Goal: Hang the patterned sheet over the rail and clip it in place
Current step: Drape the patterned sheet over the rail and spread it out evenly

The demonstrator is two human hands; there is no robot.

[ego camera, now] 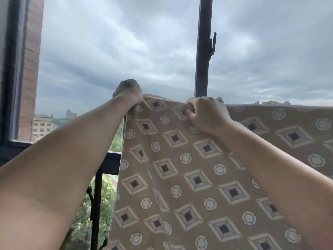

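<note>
A tan patterned sheet point(189, 168) with diamond and circle motifs hangs down in front of an open window, its top edge draped along a line at mid-height; the rail under it is hidden by the cloth. My left hand point(128, 93) grips the sheet's upper left corner, fingers curled over the top edge. A little to its right, my right hand point(205, 114) pinches the top edge, knuckles toward me. No clip is visible in either hand.
A dark vertical window post point(202, 51) rises behind the sheet, with a latch point(213, 44) on its right side. A dark horizontal bar point(112, 157) and a vertical bar point(95, 210) cross the lower left. A brick wall point(29, 69) and window frame stand at left. Trees and buildings lie far below.
</note>
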